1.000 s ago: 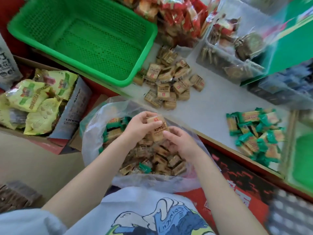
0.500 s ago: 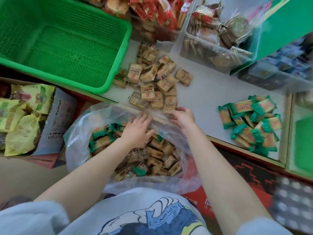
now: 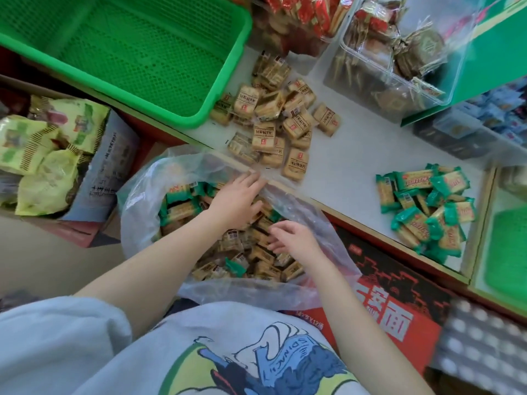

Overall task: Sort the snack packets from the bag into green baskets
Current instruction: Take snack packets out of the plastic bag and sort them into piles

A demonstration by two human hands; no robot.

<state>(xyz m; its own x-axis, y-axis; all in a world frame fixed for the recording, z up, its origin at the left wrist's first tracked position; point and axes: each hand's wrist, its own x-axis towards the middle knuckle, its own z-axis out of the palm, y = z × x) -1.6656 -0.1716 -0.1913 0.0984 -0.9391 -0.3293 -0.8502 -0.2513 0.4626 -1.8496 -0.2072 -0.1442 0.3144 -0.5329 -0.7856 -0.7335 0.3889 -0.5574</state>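
At the far left we see yellow-green packs (image 3: 34, 155) piled in a box (image 3: 99, 178), and above them the green basket (image 3: 134, 49) sits tilted over the shelf edge, nothing in it. Just right of the box, the clear bag (image 3: 142, 201) stands open below the shelf (image 3: 356, 166), full of brown and green packets (image 3: 256, 252); its plastic rim rises between us and the shelf edge. Our left hand (image 3: 238, 199) reaches over the bag, fingers (image 3: 251, 178) straight and slightly spread, tips touching the far rim of the plastic, holding nothing. Our right hand (image 3: 293, 240) hovers over the packets inside, fingers (image 3: 278, 232) loosely parted and a little bent; we cannot tell whether they touch a packet. On the shelf beyond the bag lies a brown pile (image 3: 279, 124), just beside the basket's corner. Behind it stand red packs (image 3: 308, 12) and a clear tub (image 3: 393, 61) of dark wrapped snacks. Further right a green pile (image 3: 430, 206) lies well apart from the brown one, and a second basket (image 3: 510, 246) shows at the right edge. Below the shelf sits a red carton (image 3: 393, 315)
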